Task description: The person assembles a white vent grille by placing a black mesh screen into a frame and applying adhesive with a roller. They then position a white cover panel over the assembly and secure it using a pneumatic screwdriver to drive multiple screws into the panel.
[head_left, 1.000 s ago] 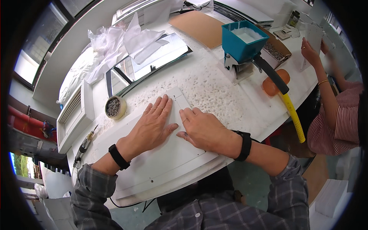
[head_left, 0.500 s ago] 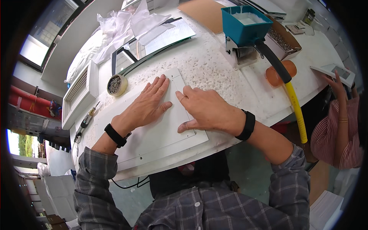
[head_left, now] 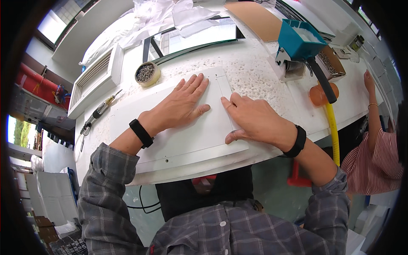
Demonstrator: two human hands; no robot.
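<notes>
A flat white panel (head_left: 191, 140) lies on the white worktable (head_left: 263, 85), reaching to its near edge. My left hand (head_left: 182, 106) rests palm down on the panel, fingers spread toward the far side. My right hand (head_left: 250, 119) lies flat beside it on the panel's right part, fingers pointing left along a thin seam. Both wrists wear black bands. Neither hand holds anything.
A round tin of small screws (head_left: 147, 73) and a screwdriver (head_left: 100, 111) lie left of the panel, beside a white louvred grille (head_left: 91, 83). A teal hopper tool (head_left: 297, 42) with black handle, an orange cup (head_left: 319, 94) and a yellow hose (head_left: 332, 131) sit right. Another person in a striped top (head_left: 374, 153) stands far right.
The view has tilted, so the table sits higher in frame. Both hands have stayed flat on the panel, the right one sliding slightly. The other person's arm moved away from the table.
</notes>
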